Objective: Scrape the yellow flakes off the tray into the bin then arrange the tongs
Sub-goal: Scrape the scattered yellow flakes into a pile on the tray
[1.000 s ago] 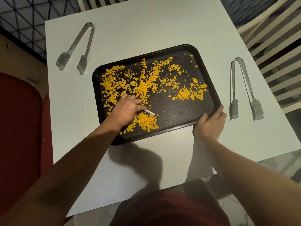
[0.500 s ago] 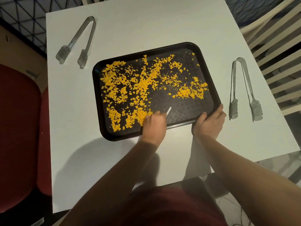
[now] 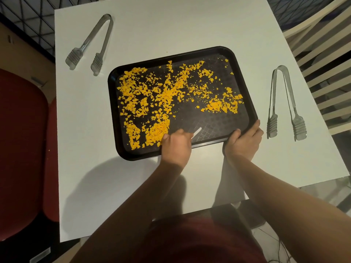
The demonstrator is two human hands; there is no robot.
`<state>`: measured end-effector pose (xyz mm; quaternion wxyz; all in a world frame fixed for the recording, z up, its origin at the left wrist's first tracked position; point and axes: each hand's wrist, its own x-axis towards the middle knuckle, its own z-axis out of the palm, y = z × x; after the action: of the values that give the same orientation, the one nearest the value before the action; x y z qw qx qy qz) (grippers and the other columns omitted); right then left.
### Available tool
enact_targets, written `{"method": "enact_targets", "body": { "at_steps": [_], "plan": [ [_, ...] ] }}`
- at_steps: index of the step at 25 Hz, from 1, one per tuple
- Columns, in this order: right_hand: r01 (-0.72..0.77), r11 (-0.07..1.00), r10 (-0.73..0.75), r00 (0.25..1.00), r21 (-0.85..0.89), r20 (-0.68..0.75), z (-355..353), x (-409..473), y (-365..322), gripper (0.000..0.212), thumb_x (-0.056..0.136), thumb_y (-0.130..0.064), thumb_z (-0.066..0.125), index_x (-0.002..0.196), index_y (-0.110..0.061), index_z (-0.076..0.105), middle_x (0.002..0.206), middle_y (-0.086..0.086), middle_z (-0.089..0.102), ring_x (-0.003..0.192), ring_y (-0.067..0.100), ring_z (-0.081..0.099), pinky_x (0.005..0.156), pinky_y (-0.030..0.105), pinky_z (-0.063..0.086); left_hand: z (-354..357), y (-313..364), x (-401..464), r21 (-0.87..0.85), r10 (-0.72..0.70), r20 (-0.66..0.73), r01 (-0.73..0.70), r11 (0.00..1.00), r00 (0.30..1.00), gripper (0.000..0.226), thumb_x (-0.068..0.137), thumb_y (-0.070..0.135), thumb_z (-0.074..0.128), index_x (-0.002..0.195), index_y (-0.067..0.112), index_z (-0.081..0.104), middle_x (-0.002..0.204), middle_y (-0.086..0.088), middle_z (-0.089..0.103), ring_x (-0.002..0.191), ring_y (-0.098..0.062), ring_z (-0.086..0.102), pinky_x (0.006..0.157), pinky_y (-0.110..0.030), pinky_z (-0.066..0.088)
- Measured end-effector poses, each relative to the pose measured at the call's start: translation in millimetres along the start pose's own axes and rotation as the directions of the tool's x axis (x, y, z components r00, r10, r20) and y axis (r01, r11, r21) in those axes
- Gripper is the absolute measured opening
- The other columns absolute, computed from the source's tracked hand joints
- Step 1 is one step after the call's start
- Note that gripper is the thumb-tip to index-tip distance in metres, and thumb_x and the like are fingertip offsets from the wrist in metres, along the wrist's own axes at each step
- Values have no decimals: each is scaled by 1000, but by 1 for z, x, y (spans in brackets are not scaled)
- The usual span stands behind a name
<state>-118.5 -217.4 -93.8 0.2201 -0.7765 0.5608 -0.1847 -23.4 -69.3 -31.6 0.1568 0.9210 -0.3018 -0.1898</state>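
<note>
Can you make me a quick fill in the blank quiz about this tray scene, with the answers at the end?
1. The flakes on the black tray are ____ in colour.
2. The right hand grips the tray's near ____ corner.
3. The number of tongs on the table is ____.
4. The left hand holds a thin ____ scraper.

Answers: yellow; right; two; white
</note>
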Motion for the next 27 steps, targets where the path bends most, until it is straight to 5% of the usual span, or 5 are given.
{"method": "enact_targets", "body": {
  "at_steps": [9,13,18,23,27],
  "plan": [
    [4,1000,-4,1000,11,11,-1,0,-1,65,86,-28,35,144,-1,19,131,21,39,112,36,42,95,39,34,-10,-31,-8,100,-150,-50,154,983,987,31,96,18,42,122,19,59,105,-8,60,88,-28,58,90,-35,36],
    [-2,1000,1,1000,29,12,-2,0,0,65,86,-25,37,143,-1,20,131,21,38,113,37,42,95,39,33,-2,-16,-14,51,-16,18,15,999,1000,30,96,16,43,120,18,61,102,-8,61,91,-28,58,88,-35,36],
    [4,1000,-4,1000,20,8,-1,0,0,65,86,-26,36,144,-1,20,131,21,39,113,35,42,95,39,34,-5,-28,-13,38,-149,-79,152,988,986,30,96,17,44,120,16,60,104,-9,61,90,-29,59,88,-35,38],
    [-7,1000,7,1000,7,19,0,1,1,63,89,-24,40,144,-2,19,133,20,38,115,35,42,97,41,34,-2,-17,-12,-7,-49,-4,49,999,999,29,95,15,44,118,15,62,103,-11,61,89,-31,59,85,-35,42],
    [5,1000,-5,1000,20,8,0,1,1,63,88,-23,40,144,-1,20,132,21,38,114,35,42,96,40,34,-14,-42,-13,-16,-157,-184,156,988,970,27,94,15,45,114,11,63,100,-13,62,87,-31,58,81,-36,41]
  ]
}}
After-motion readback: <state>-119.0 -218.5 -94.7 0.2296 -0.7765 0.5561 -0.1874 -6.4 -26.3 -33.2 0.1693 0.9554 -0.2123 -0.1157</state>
